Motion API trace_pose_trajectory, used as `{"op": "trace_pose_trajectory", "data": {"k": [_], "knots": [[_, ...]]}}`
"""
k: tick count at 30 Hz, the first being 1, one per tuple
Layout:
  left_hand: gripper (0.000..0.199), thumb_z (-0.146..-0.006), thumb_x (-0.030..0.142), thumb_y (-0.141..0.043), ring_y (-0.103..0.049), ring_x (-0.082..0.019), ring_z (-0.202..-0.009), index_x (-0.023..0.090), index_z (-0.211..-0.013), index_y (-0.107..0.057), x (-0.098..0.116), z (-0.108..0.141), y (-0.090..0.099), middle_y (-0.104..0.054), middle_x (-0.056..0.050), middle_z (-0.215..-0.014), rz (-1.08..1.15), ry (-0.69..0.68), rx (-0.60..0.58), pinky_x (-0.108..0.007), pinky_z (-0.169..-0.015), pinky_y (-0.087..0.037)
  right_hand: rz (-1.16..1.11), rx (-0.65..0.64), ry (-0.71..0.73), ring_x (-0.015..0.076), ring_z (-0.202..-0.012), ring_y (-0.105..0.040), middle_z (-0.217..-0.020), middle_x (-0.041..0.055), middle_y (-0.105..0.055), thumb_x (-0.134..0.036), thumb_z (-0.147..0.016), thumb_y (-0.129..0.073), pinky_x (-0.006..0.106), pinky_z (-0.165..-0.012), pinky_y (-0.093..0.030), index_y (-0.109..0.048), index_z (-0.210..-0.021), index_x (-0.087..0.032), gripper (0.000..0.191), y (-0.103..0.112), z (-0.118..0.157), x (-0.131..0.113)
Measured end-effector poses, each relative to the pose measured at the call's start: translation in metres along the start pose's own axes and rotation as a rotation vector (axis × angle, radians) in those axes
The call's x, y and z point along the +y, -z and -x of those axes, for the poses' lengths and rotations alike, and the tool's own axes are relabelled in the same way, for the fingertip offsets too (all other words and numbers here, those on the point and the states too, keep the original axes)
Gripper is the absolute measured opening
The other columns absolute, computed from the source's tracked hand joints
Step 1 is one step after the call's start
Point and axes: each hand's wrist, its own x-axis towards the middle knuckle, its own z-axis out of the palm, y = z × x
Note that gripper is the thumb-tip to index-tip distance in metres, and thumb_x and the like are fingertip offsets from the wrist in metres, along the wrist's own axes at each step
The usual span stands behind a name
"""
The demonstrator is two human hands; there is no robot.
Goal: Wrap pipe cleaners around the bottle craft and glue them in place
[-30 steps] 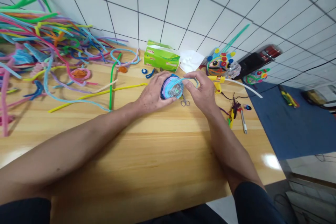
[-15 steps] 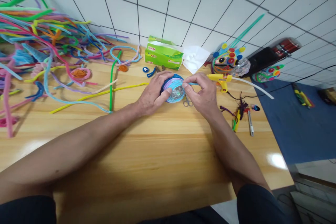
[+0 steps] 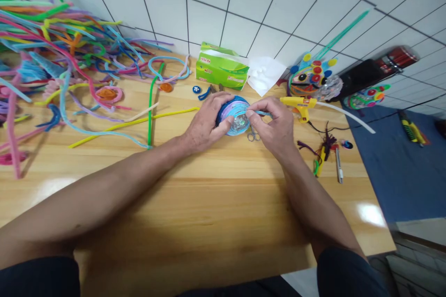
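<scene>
My left hand (image 3: 212, 120) is wrapped around the side of a round clear plastic piece (image 3: 239, 123) wound with blue, purple and light blue pipe cleaner. Its thumb rests on the near face. At the right edge of this piece, my right hand (image 3: 273, 123) pinches a light blue pipe cleaner (image 3: 265, 113) between thumb and forefinger, a short length of it showing past the fingers. Small scissors (image 3: 253, 136) lie on the table under the right hand, partly covered. A yellow hot glue gun (image 3: 301, 106) lies just right of that hand.
A big heap of coloured pipe cleaners (image 3: 69, 46) covers the left side. A green tissue pack (image 3: 222, 67) and white paper (image 3: 265, 76) stand by the tiled wall. Decorated figures (image 3: 310, 76), a dark red bottle (image 3: 397, 62), yarn bits (image 3: 327, 141) and a pen (image 3: 339, 164) are at right.
The whole view has shifted slightly, moving the scene a little to the right. Both hands keep their hold on the wound piece and the light blue pipe cleaner.
</scene>
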Motion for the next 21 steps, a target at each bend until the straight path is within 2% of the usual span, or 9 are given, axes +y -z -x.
{"op": "trace_pose_trajectory", "data": {"k": [8, 21], "knots": [[0.067, -0.126, 0.075, -0.048, -0.069, -0.038, -0.161, 0.023, -0.167, -0.061, 0.0011, -0.0001, 0.0008, -0.073, -0.021, -0.169, -0.026, 0.000, -0.001, -0.065, -0.142, -0.056, 0.031, -0.018, -0.011, 0.0216, -0.081, -0.074, -0.089, -0.0010, -0.083, -0.029, -0.102, -0.078, 0.038, -0.079, -0.063, -0.077, -0.091, -0.030, 0.012, -0.0031, 0.0020, 0.0004], [0.058, -0.124, 0.066, -0.058, -0.071, -0.039, -0.159, 0.025, -0.165, -0.062, -0.0001, 0.0006, -0.0004, -0.073, -0.020, -0.166, 0.006, -0.017, 0.031, -0.067, -0.142, -0.056, 0.022, -0.029, -0.030, 0.0205, -0.078, -0.072, -0.087, -0.0015, -0.084, -0.026, -0.097, -0.073, 0.038, -0.076, -0.061, -0.076, -0.087, -0.030, 0.012, -0.0033, 0.0001, -0.0025]]}}
